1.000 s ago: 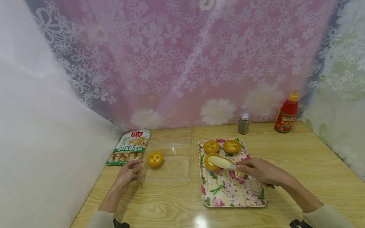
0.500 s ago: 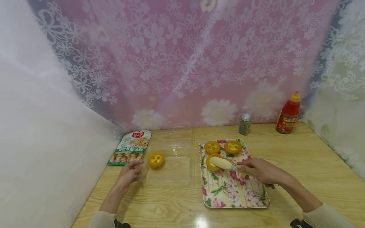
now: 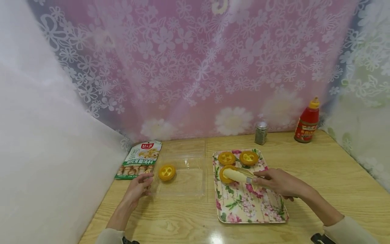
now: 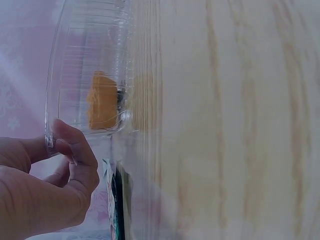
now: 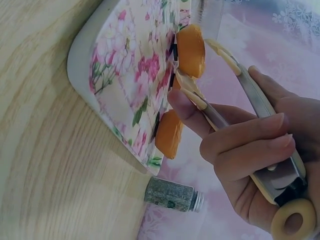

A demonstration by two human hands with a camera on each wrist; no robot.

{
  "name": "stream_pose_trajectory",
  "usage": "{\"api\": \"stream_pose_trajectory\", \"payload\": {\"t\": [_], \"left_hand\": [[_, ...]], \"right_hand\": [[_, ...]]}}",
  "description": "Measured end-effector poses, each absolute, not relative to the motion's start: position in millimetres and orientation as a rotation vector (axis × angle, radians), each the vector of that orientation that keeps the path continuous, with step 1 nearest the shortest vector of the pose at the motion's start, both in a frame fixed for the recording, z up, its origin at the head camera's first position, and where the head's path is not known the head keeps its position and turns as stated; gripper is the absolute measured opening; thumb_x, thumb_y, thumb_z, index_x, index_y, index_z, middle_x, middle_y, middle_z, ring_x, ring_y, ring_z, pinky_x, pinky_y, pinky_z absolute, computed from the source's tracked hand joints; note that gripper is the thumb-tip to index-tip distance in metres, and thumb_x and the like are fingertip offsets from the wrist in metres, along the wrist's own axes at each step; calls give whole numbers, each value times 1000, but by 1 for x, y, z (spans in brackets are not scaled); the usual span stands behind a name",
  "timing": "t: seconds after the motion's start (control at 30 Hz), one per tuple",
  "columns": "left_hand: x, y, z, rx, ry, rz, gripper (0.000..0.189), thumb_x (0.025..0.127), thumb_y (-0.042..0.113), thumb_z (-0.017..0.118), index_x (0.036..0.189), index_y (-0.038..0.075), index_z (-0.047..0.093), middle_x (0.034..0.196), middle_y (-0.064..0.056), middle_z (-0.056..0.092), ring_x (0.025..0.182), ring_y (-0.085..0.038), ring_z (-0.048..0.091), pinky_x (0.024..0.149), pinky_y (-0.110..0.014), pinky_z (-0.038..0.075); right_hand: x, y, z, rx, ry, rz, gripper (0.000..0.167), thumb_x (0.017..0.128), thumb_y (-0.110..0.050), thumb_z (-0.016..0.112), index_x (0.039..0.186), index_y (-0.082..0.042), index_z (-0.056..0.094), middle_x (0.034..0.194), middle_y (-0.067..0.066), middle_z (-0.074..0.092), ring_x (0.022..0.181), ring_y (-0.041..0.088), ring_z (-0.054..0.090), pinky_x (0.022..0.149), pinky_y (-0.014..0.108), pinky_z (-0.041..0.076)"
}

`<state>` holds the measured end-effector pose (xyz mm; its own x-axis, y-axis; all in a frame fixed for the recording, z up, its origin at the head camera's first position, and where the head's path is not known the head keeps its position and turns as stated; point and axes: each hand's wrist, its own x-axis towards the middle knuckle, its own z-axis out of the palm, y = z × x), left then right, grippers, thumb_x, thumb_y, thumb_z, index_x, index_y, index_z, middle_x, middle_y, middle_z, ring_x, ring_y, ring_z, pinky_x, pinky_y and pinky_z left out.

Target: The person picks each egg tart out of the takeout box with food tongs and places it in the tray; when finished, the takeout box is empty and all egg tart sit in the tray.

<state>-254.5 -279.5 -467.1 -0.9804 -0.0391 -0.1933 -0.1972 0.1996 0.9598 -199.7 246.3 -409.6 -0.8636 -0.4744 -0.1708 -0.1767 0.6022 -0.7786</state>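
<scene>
My right hand (image 3: 277, 183) grips cream-tipped metal tongs (image 3: 237, 176) over the floral tray (image 3: 240, 210). In the right wrist view, the two ends of the tongs (image 5: 255, 92) stand apart beside an egg tart (image 5: 191, 51). From the head view, one tong end overlaps the front tart (image 3: 224, 179). Two more tarts, a left one (image 3: 226, 158) and a right one (image 3: 248, 158), sit behind it on the tray. My left hand (image 3: 137, 189) pinches the edge of a clear plastic box (image 4: 90, 30) between thumb and fingers. Inside that box lies a single egg tart (image 3: 167, 173).
A green and white food pouch (image 3: 140, 159) lies left of the box, close by my left hand. Behind the tray stands a small spice jar (image 3: 261, 133), with a red sauce bottle (image 3: 307, 122) farther right. A floral curtain (image 3: 195, 84) closes off the table's back.
The tongs have turned slightly, and more of their far arm shows beyond the near one. My left hand keeps its hold on the box; the tarts stay in place.
</scene>
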Motion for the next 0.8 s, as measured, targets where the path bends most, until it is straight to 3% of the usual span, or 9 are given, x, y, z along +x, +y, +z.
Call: {"api": "stream_pose_trajectory", "payload": {"t": [0.4,0.7,0.73,0.8], "left_hand": [[-254,-279,-468,-235,2331,1903,39,108,15,58,143,-3,56,92,-5,55,77,-15,52,64,-30,56],[-254,-278,-468,-235,2320,1911,39,109,14,57,143,-3,55,96,-7,55,78,-15,51,64,-30,55],[-254,-279,-468,-235,2321,1912,39,109,14,58,143,-3,55,96,-7,55,78,-15,50,64,-29,55],[-255,-279,-468,-234,2323,1910,39,108,14,58,143,-3,55,96,-6,55,78,-15,50,64,-29,55]], "right_hand": [[-196,253,-400,-457,2503,-1116,67,108,-41,58,153,6,45,108,14,76,36,8,26,34,25,33],[-198,249,-382,-521,2583,-1120,67,108,-40,58,152,8,45,124,26,70,37,7,24,34,25,32],[-198,247,-380,-531,2591,-1119,67,108,-40,58,152,8,45,126,28,69,39,8,30,36,26,33],[-198,243,-378,-538,2603,-1121,66,107,-40,59,152,8,46,127,27,68,40,8,30,37,27,33]]}}
